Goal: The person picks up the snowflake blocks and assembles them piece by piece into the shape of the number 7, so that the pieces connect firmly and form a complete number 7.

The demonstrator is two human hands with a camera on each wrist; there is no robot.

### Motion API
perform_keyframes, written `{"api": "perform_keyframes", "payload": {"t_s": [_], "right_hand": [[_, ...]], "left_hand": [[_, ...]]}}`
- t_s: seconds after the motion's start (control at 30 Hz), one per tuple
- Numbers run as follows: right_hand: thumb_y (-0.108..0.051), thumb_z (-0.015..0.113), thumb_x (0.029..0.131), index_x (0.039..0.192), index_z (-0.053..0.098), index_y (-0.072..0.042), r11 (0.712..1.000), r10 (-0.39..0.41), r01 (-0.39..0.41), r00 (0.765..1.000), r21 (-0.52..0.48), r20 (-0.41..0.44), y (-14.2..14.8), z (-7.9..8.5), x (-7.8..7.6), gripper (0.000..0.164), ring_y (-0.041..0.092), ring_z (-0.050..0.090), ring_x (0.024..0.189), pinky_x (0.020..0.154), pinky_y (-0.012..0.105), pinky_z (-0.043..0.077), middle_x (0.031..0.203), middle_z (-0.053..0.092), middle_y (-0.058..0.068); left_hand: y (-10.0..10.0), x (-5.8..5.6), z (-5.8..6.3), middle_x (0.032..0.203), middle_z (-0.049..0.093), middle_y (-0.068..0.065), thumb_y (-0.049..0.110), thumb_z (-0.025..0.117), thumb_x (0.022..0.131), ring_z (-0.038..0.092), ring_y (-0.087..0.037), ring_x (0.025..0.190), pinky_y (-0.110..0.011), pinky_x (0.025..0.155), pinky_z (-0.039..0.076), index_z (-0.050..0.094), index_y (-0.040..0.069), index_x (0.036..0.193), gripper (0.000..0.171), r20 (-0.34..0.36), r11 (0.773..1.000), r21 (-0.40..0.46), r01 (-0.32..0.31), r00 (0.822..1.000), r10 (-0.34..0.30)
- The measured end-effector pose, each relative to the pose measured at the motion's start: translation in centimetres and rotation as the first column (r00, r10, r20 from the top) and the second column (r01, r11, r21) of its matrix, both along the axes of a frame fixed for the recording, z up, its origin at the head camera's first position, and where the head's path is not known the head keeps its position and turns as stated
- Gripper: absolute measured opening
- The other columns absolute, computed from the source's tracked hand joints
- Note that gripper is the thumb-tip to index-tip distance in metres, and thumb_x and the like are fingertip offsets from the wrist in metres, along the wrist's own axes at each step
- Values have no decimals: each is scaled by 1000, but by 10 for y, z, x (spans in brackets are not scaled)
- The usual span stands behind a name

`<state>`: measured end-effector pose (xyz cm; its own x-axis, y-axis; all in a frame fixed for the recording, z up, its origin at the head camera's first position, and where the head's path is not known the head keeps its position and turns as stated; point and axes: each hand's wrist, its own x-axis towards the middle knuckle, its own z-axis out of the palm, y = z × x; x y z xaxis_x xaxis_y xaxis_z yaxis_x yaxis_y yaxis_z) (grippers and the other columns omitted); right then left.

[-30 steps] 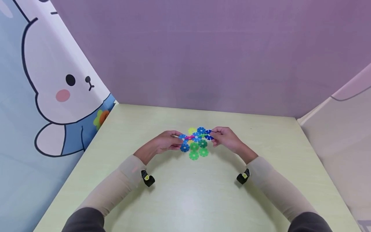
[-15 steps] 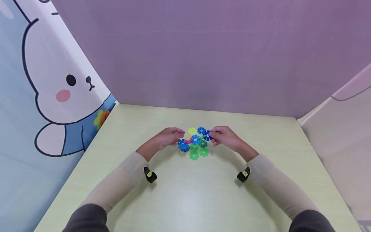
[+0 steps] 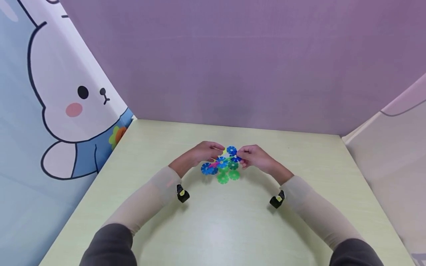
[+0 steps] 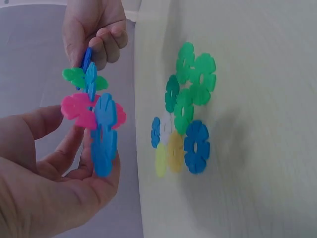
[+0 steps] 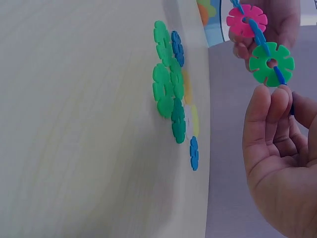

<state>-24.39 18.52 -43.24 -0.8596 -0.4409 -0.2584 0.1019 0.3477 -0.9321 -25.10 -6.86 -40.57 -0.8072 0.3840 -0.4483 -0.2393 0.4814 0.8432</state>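
A chain of interlocked snowflake discs (image 3: pixel 222 162) hangs above the table, tilted down to the left. My right hand (image 3: pixel 253 158) pinches the dark blue disc (image 5: pixel 280 76) at its right end between thumb and fingers. Beyond it in the chain come a green disc (image 5: pixel 286 62), a light blue disc (image 4: pixel 90 82), a pink disc (image 4: pixel 78 110) and another blue disc (image 4: pixel 103 148) at the left end. My left hand (image 3: pixel 203 152) hovers behind the chain, fingers loosely bent and gripping nothing visible. Whether its fingertips touch the chain, I cannot tell.
Several loose discs lie below the chain on the pale table (image 3: pixel 213 221): green discs (image 4: pixel 201 79), blue (image 4: pixel 197 147), white (image 4: pixel 166 128) and yellow (image 4: pixel 161 161). A purple curtain (image 3: pixel 233 66) stands behind the table. A rabbit-print cloth (image 3: pixel 66 92) hangs at the left.
My left hand has let go of the chain's left end and moved right, behind the chain. That end has dropped lower and leftward. My right hand keeps its pinch, shifted slightly left.
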Motion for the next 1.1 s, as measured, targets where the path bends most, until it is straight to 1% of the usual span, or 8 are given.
{"api": "perform_keyframes", "payload": {"t_s": [0.17,0.27,0.4,0.5,0.6,0.73,0.93,1.1], "right_hand": [[-21,56,106,107,65,1,999,15,-15,1000,-28,5,-2,-2,0,24,14,62,70,76,32,63,79,60,3],[-22,55,107,107,64,3,999,17,-17,1000,-44,3,-3,-2,1,26,13,61,69,75,31,63,78,60,2],[-23,54,107,107,64,2,999,11,-11,1000,-49,7,-5,-2,1,26,13,61,69,75,31,63,78,60,2],[-23,56,106,110,64,0,999,5,-5,1000,-43,7,-7,-1,2,24,14,61,69,76,33,63,79,61,3],[-23,57,106,114,63,-1,999,-3,3,1000,-36,0,-9,-1,2,24,14,61,69,75,33,63,79,62,3],[-22,59,105,117,62,-1,1000,-13,12,1000,-22,-25,-12,-1,7,24,14,61,68,74,33,63,78,62,2],[-21,61,103,115,64,-3,999,-35,35,998,-1,-45,-19,-4,13,21,14,62,66,72,33,63,77,64,2],[-22,61,103,116,63,-5,998,-58,59,997,10,-55,-24,-7,17,21,16,63,66,73,36,64,76,64,3]], "left_hand": [[10,0,2,140,61,-5,31,64,101,60,-26,124,-41,100,56,59,20,142,43,12,999,-16,35,999,-35],[14,2,2,135,62,-5,30,65,100,61,-23,115,-34,87,58,62,23,138,39,12,999,-6,42,999,-42],[16,3,-1,128,64,-6,28,67,99,62,-20,99,-27,71,56,67,26,131,32,16,999,12,36,999,-36],[17,4,-4,124,64,-7,28,69,98,62,-19,94,-26,69,56,68,27,128,30,22,999,12,34,999,-35],[18,5,-5,120,64,-8,28,69,97,60,-19,88,-26,65,53,67,26,128,31,23,999,5,37,999,-38],[17,9,-6,116,63,-8,28,69,97,57,-19,83,-26,61,50,67,26,129,31,31,999,-2,37,999,-37],[13,14,-7,109,63,-8,28,69,98,58,-19,80,-27,62,54,67,26,129,32,40,1000,13,18,999,-19],[10,19,-10,95,63,-7,27,71,96,57,-17,69,-27,59,57,68,26,128,32,42,999,47,-6,999,4]]}}
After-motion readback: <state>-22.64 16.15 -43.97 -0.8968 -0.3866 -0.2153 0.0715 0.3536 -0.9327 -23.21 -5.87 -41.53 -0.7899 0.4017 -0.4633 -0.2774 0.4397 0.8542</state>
